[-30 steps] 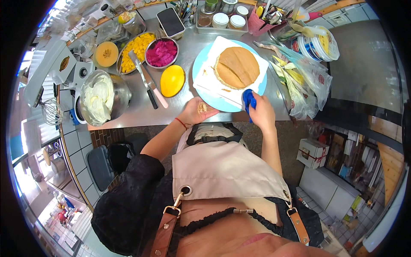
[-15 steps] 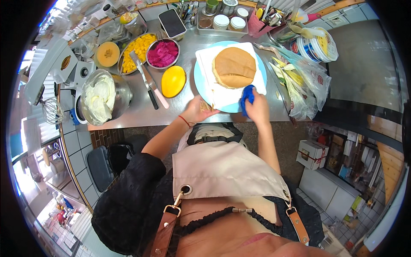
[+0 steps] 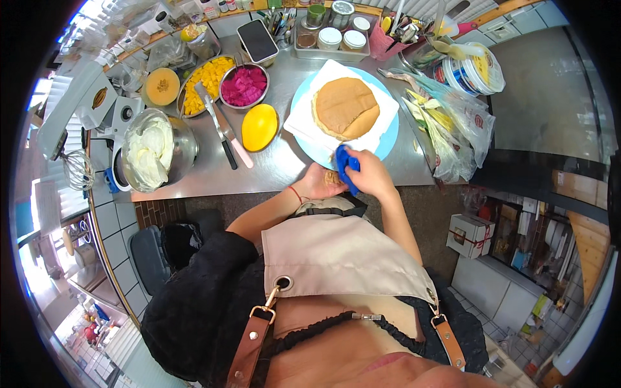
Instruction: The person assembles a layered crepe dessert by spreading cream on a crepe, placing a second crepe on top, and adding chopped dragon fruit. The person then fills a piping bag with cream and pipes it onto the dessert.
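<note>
A round sponge cake (image 3: 346,107) with a brown top lies on white paper (image 3: 301,119) over a light blue round board (image 3: 387,139). At the board's near edge, my right hand (image 3: 370,173) grips a bunched blue cloth (image 3: 347,169). Just left of it, my left hand (image 3: 317,183) is cupped, palm up, around brown cake scraps (image 3: 332,176). The cloth's lower end hangs beside the left fingertips; whether they touch I cannot tell.
Left on the steel table (image 3: 213,174) are a bowl of white cream (image 3: 152,149), two spatulas (image 3: 226,136), a mango half (image 3: 260,127), bowls of yellow (image 3: 206,84) and magenta fruit cubes (image 3: 244,87). Plastic bags (image 3: 462,126) lie right; a tray of jars (image 3: 333,52) stands behind.
The paper and cake have turned on the board. My right hand has brought the blue cloth left and nearer me, close to my left hand, which has shifted slightly right.
</note>
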Demonstrator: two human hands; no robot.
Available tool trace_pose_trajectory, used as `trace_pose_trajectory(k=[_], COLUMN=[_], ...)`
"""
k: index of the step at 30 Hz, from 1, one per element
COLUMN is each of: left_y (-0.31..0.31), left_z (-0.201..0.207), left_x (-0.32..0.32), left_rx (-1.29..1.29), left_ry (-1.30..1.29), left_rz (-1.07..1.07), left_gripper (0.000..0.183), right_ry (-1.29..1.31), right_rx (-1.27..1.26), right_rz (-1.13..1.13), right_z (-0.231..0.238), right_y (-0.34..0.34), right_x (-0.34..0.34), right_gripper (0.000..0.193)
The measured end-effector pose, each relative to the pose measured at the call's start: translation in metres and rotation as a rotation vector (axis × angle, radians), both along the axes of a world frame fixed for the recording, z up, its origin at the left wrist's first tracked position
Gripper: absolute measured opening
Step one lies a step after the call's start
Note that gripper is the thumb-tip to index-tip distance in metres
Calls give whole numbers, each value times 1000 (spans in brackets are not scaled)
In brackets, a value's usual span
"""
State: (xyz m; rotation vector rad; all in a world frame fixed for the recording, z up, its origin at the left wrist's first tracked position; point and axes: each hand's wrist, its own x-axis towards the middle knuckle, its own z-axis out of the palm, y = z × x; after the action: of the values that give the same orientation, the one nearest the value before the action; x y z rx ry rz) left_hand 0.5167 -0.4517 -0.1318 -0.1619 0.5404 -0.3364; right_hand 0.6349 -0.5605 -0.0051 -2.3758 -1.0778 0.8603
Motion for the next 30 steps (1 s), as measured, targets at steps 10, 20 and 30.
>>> trace_pose_trajectory(k=[10, 20, 30], left_y=[42, 59, 47], left_z=[1, -16, 2], left_x=[-15, -25, -24], left_rx=[315, 259, 301], left_ry=[34, 171, 162], left_rz=[-48, -7, 139], left_gripper=[42, 40, 46], right_ry=[-77, -43, -146], right_rx=[56, 174, 53], right_rz=[-44, -73, -402], right_z=[-4, -10, -17], right_y=[0, 14, -29], right_x=[-13, -33, -11], right_gripper=[49, 43, 33])
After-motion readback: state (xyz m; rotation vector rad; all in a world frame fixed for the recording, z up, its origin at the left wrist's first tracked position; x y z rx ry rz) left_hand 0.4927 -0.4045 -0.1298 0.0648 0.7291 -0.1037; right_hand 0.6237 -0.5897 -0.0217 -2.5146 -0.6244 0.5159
